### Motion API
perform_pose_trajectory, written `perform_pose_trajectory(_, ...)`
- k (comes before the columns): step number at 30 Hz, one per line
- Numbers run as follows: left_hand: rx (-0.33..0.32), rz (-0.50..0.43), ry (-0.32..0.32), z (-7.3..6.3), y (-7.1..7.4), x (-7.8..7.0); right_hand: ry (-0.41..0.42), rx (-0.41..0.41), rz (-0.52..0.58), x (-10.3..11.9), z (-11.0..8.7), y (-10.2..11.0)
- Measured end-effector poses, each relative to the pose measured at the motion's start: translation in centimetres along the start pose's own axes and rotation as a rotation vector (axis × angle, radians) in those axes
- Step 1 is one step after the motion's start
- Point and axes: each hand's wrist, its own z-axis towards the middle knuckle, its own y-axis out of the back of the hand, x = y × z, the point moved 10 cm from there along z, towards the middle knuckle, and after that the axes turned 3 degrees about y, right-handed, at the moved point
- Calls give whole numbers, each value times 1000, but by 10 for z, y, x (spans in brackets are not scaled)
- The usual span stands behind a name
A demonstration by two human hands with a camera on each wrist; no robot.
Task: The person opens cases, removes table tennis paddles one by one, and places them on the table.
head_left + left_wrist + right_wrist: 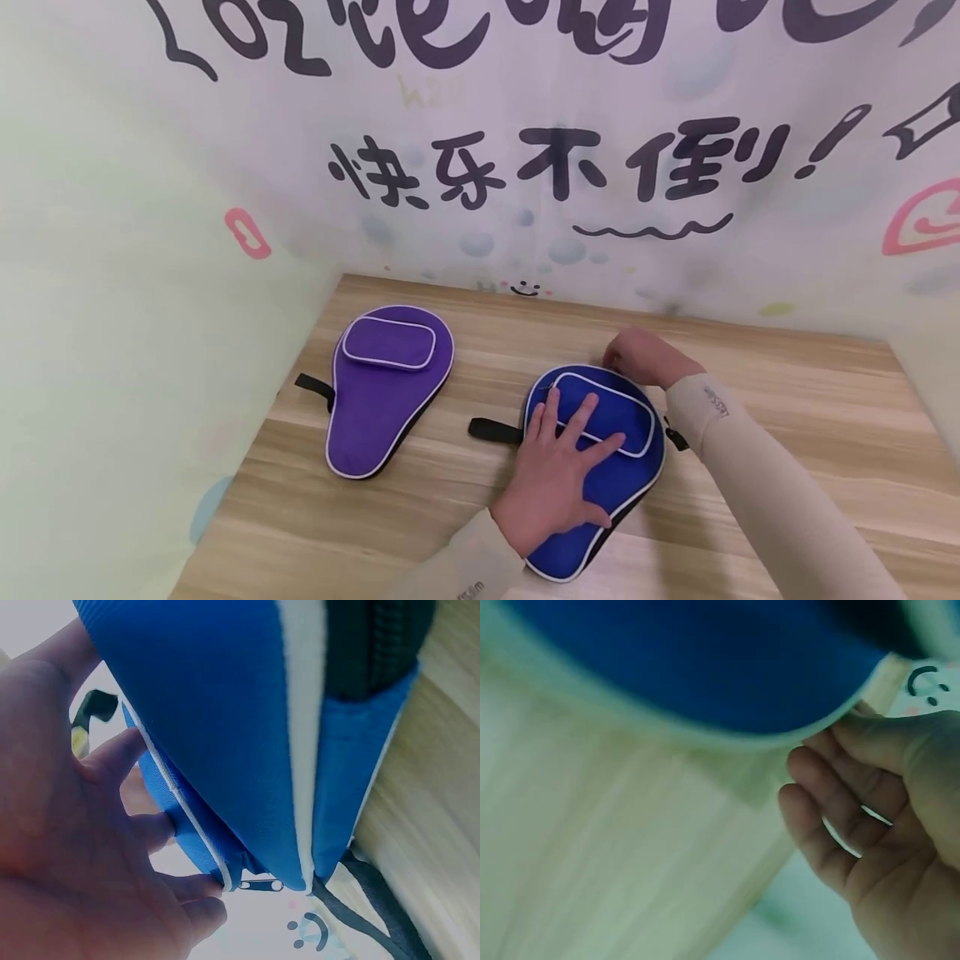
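Note:
A blue table tennis paddle case (622,479) with white piping lies on the table, its front pocket (611,408) facing up. My left hand (551,479) rests on it with fingers spread, the fingertips reaching over the pocket. At the case's far rounded edge, my right hand (648,357) has its fingers curled. The right wrist view shows the right thumb (874,739) and forefinger pinching at the white-piped rim; what lies between their tips is hidden. A zip pull (261,885) shows at the pocket's edge in the left wrist view.
A purple paddle case (386,400) of the same shape lies to the left, its black strap (315,385) sticking out. Another black strap (495,430) extends from the blue case's left side. Behind the wooden table (465,500) stands a printed white wall (480,242).

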Motion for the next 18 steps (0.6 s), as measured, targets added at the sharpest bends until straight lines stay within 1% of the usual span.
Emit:
perform_pose_trajectory(4,0,-3,0,1,-2,2,2,-70,-40,-7,-17,-2)
perform_pose_trajectory(8,1,-1,1,2,-3,3,-19,-179,-102,-13,-33,-2)
perform_pose_trajectory(12,3,-11,9,3,-3,5,1,-290,-128,-16,-47,1)
perform_pose_trajectory(15,-1,-17,5,3,-3,4,30,-339,-111,-17,-55,1)
perform_pose_trajectory(18,-5,-12,1,3,-2,3,17,-351,-64,-25,-62,-3)
